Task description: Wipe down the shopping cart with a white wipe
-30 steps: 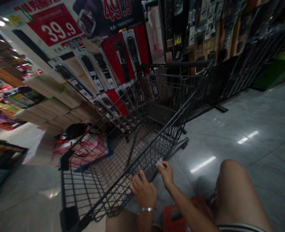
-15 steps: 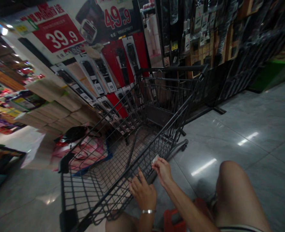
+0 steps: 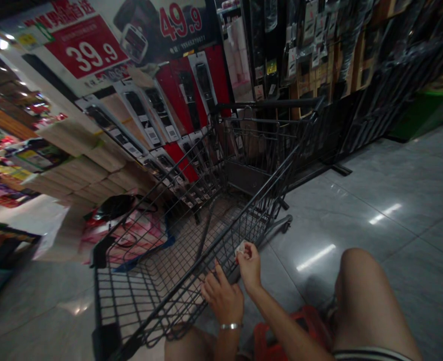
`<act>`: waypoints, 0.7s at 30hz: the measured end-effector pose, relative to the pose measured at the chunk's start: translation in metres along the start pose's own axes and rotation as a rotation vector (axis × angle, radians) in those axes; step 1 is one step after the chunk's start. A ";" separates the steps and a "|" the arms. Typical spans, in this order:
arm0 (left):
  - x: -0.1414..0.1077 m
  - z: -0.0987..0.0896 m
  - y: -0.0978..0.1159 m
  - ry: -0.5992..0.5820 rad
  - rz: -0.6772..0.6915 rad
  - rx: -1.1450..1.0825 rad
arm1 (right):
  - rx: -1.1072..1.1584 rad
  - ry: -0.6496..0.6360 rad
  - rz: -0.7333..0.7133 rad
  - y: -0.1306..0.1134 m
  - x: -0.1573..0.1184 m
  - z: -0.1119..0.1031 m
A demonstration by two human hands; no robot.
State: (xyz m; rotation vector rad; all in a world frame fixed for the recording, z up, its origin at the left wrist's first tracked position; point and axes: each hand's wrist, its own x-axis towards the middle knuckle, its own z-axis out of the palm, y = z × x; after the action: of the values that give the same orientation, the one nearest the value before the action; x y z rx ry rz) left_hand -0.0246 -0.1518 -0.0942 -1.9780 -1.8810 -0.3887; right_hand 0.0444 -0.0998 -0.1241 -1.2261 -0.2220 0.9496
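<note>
A dark wire shopping cart (image 3: 206, 260) stands in front of me, its basket tilted across the view. My left hand (image 3: 224, 298), wearing a silver bracelet, rests against the cart's near side wires; its fingers are apart and the index finger points upward. Just right of it, my right hand (image 3: 250, 263) pinches a small white wad (image 3: 240, 247), perhaps tissue or cloth, against the near side of the cart. Much of the wad is hidden by the fingers. Inside the basket, the wire floor shows.
Behind the cart rises a display of packaged belts (image 3: 146, 108) with price signs (image 3: 88, 50). Stacked boxes (image 3: 82, 175) and a pink bag (image 3: 142, 228) stand left. A red plastic stool (image 3: 307, 321) is below me, near my bare knee (image 3: 364, 286). Grey tiles (image 3: 357, 215) extend right.
My right hand has shifted slightly left and its wrist has turned, with the white wad still pinched. The left hand stays where it was on the cart.
</note>
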 end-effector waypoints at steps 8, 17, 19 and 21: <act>-0.001 0.000 0.002 0.003 -0.014 -0.003 | -0.218 -0.097 -0.054 0.027 0.011 -0.017; -0.001 -0.003 0.004 -0.030 -0.011 0.005 | -0.366 -0.107 -0.168 0.015 0.010 -0.024; -0.001 -0.004 0.005 -0.029 -0.011 0.004 | -0.378 -0.102 -0.161 0.015 0.010 -0.025; -0.002 -0.003 0.005 -0.030 -0.018 -0.006 | -0.408 -0.105 -0.153 0.015 0.012 -0.025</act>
State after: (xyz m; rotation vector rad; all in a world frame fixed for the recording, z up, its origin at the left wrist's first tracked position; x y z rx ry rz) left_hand -0.0197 -0.1551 -0.0926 -1.9828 -1.9188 -0.3716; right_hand 0.0600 -0.1082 -0.1503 -1.5072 -0.6077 0.8603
